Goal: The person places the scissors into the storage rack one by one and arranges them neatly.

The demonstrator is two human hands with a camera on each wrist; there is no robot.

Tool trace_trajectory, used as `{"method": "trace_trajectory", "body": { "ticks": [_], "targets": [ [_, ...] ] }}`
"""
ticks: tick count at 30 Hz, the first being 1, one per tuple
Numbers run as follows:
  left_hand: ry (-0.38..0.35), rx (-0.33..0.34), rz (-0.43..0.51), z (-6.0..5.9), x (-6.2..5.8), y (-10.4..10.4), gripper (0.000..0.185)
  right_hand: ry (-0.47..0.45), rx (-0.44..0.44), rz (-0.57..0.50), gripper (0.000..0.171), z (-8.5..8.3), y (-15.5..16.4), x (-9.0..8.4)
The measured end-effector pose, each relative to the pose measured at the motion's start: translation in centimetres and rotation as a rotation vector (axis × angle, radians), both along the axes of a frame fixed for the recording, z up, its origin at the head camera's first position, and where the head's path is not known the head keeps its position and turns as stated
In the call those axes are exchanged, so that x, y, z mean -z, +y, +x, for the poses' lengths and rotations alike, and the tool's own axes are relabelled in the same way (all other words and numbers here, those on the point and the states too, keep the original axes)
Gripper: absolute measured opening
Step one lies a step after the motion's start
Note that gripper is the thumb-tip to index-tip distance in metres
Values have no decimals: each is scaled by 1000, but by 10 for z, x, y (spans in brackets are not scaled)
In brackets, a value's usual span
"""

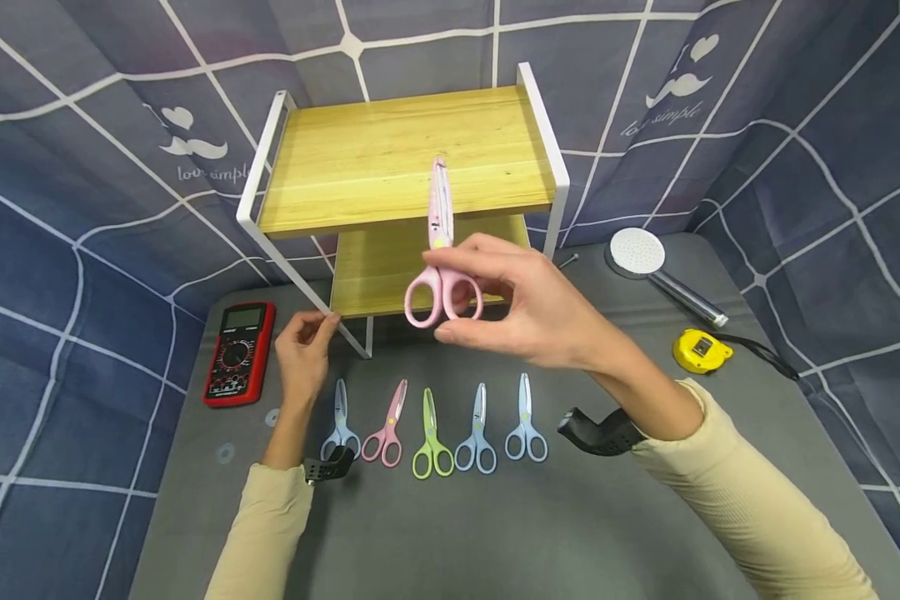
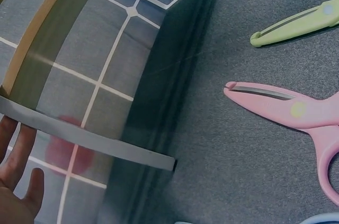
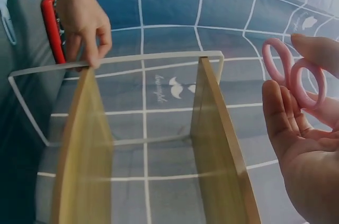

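My right hand holds a pair of pink scissors by the handles, blades pointing up, above the front edge of a two-tier shelf with wooden boards and a white metal frame. In the right wrist view the pink handle loops show between thumb and fingers. My left hand grips the frame's left front post at the lower board, fingertips on the white bar. In front of the shelf lies a row of scissors: blue scissors by the left wrist, pink scissors, green scissors, then two more blue pairs.
A red multimeter lies left of the shelf. To the right are a shower head with a chrome handle and a yellow tape measure with a black strap. Checked curtain hangs behind and along both sides of the grey table.
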State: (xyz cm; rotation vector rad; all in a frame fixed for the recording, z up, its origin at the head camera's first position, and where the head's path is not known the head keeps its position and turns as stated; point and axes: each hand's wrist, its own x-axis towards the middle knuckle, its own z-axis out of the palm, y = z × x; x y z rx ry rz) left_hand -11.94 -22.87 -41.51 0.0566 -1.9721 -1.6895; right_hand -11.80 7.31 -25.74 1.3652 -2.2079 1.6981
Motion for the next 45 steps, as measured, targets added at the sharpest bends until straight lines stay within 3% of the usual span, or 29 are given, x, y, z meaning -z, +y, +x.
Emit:
{"method": "trace_trajectory", "body": {
  "ticks": [4,10,13,20,24,29,35,40,45],
  "targets": [
    [-3,10,0,0,1,-2,17,-42,-2,-24,53,-17,-20,-11],
    [8,2,5,0,2,-3,16,-271,-18,22,54,-42,-49,-27],
    [12,5,-6,0,2,-4,17,-290,-27,55,56,-51,-61,-33],
    [-6,7,0,1,2,-4,17,-199,-29,148,56,-69,-90,-40],
    [-6,6,-7,1,1,-4,16,-88,37,311,49,-77,-104,-45],
    [-10,0,-25,1,0,-3,16,82,71,536,24,-84,-116,-52],
    [-53,-9,-60,2,-4,-1,15,267,67,722,30,-83,-121,-54],
    [-79,-26,-88,2,-5,-1,15,413,134,763,34,-84,-125,-48],
    [-82,-31,-87,2,-4,-1,15,458,224,787,37,-83,-127,-43]
  ]
}}
